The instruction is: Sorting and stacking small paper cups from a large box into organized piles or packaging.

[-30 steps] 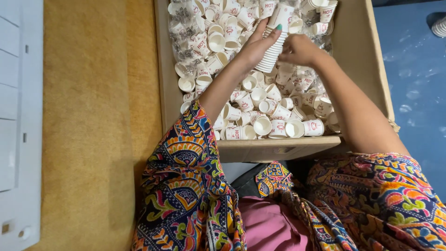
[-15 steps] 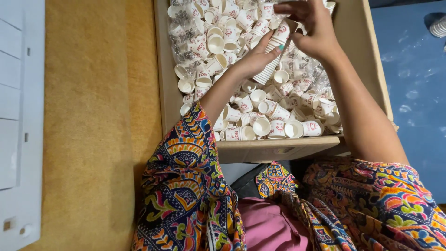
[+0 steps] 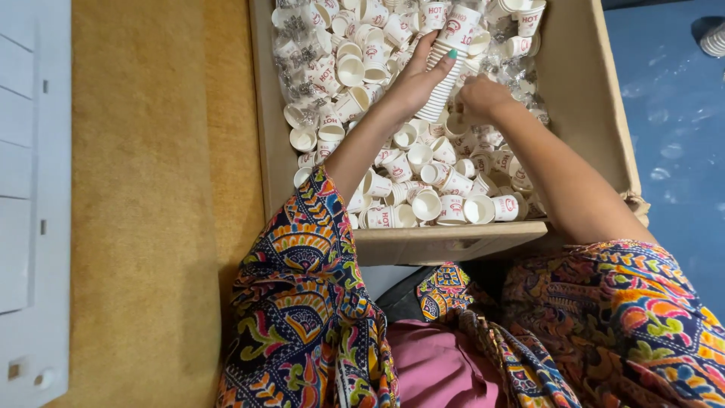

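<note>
your left hand (image 3: 415, 83) grips the stack of paper cups (image 3: 447, 68) over the cardboard box (image 3: 581, 91); your right hand (image 3: 483, 98) rests among loose cups (image 3: 423, 196), its fingers hidden, so i cannot tell their state.

Matt white paper with red print on the stack of cups (image 3: 447, 69) and on the loose cups (image 3: 423, 202). Plain brown cardboard, dull and smooth, for the box (image 3: 581, 91). Clear, shiny plastic wrap (image 3: 298, 79) among the cups. Soft patterned cloth on the sleeves (image 3: 302, 302). Rough, fuzzy yellow mat (image 3: 143, 227); scuffed blue floor (image 3: 672, 151).
</note>
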